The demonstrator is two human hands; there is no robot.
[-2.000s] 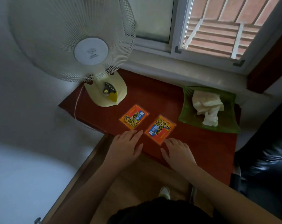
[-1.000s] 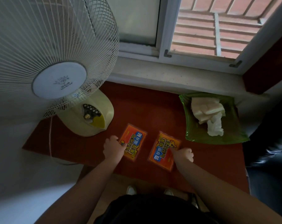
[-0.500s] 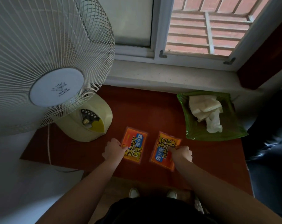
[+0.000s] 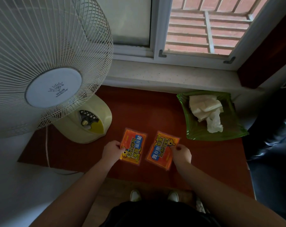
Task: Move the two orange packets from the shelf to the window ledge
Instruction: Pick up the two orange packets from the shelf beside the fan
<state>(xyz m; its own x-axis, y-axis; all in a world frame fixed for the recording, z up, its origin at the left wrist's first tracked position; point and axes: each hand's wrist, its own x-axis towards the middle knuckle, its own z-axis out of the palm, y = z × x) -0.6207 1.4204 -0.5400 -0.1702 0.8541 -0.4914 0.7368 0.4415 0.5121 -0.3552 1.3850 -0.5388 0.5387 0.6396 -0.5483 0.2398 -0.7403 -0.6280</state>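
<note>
Two orange packets with yellow and blue print are over the red-brown shelf top [image 4: 152,112]. My left hand [image 4: 112,151] pinches the left edge of the left packet [image 4: 134,145]. My right hand [image 4: 181,154] pinches the right edge of the right packet [image 4: 162,149]. Both packets look slightly raised off the shelf. The pale stone window ledge [image 4: 171,77] runs along the back, just beyond the shelf, under the window.
A white table fan [image 4: 45,66] with a cream base [image 4: 91,122] stands at the left, its cord trailing off the shelf edge. A green dish [image 4: 234,128] with crumpled white tissue sits at the right. A dark glossy object lies at the far right.
Both hands went from flat near the shelf's front edge to pinching the packets' outer edges. The packets turned upright and lifted a little. The camera moved closer.
</note>
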